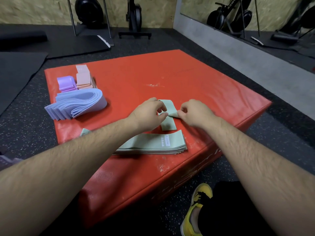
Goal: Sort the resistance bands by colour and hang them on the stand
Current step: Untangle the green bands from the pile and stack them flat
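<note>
- A person's left hand (148, 114) and right hand (194, 113) meet over a single green band (167, 106) near the middle of a red foam block (204, 82). Each hand pinches the fabric between thumb and fingertips where the strip bunches at its waist.
- The band lies flat on the block apart from that pinched crease, its far end pointing to the block's far edge and its near end just short of the green stack (153, 143).
- That stack sits along the near edge, a label showing on its top band.
- Three other colour groups gather toward the far-left corner: a fanned lavender pile (80, 103), a small purple bundle (65, 83) and a pink stack (83, 79).
- The step in hand looks like folding or straightening the green band so it can join its own colour.
- Done well, that means keeping both pinches level, smoothing out the twist at the crease before laying it down, and lining its edges up with the stack rather than dropping it askew.
- No hanging stand for the bands can be picked out with certainty among the gym gear behind, so hanging appears some way off.
</note>
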Demonstrator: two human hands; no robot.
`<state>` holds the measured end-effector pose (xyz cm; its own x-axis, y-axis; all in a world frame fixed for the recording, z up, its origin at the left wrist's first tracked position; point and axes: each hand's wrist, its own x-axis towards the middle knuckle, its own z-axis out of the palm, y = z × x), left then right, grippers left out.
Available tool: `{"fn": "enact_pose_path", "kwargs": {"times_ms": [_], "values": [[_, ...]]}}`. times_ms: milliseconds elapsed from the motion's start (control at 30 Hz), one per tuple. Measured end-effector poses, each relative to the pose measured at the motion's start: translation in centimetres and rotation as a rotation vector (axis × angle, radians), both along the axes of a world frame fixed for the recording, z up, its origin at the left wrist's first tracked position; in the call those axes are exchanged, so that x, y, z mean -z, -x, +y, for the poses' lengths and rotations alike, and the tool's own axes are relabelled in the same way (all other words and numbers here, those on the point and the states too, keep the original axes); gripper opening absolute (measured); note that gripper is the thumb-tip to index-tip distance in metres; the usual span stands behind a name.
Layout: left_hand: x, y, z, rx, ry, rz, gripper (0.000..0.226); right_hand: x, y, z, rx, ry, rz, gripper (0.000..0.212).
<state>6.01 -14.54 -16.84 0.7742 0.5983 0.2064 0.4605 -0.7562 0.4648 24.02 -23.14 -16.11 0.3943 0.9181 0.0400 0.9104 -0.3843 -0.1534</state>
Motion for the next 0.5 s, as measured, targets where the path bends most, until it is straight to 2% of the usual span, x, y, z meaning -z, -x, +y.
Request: {"fn": "enact_pose_path", "kwargs": {"times_ms": [100,300,367,500], "values": [[-0.9,-0.1,-0.1,-0.070,0.090,-0.097,0.020,-1.5,1.4,1.0,0.017,-0.194,0.206,0.027],[-2.5,1.2,0.0,-0.156,0.502,-0.463,0.027,-4.3,6.0,1.9,-0.039,-0.361,0.682,0.027],[-3.0,2.2,0.1,-0.144,0.495,-0.498,0.019,-4.6,7.1,2.2,-0.048,-0.379,0.843,0.026],[-3.1,4.4,1.1,-0.179,0.349,-0.469,0.010,-4.8,8.6,3.3,-0.101,-0.336,0.997,0.029]]}}
